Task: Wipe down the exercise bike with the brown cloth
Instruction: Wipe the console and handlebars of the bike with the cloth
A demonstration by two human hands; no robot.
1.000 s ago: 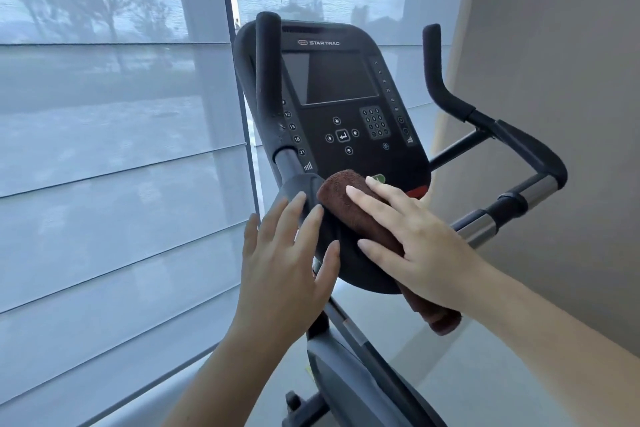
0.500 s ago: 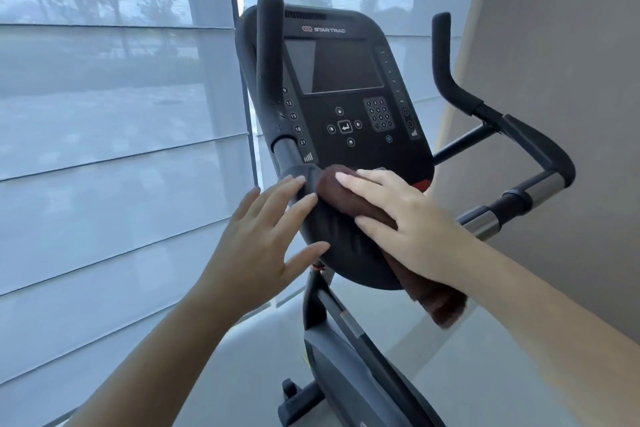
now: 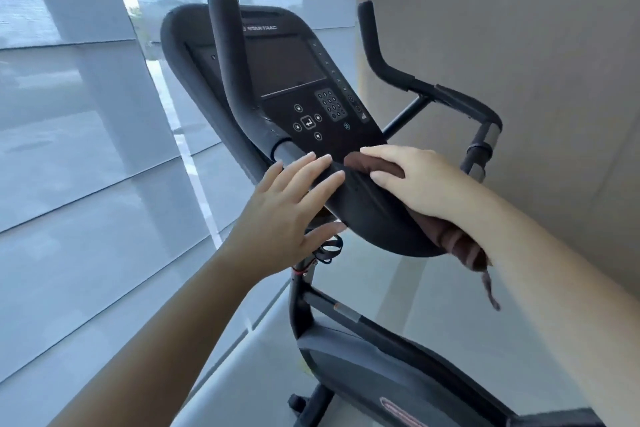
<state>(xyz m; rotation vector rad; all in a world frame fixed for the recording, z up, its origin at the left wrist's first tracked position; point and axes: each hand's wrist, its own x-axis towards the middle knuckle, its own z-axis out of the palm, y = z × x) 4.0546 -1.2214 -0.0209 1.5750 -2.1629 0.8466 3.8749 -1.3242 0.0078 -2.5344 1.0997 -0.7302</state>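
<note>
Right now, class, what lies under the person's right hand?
The brown cloth, pressed on the lower edge of the console, its tail hanging past the wrist. The right hand covers the cloth's middle and the console surface beneath.

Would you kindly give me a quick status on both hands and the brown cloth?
Left hand flat on console, lower edge. Right hand presses brown cloth onto console, cloth tail hanging. Left handlebar crosses the screen.
</note>
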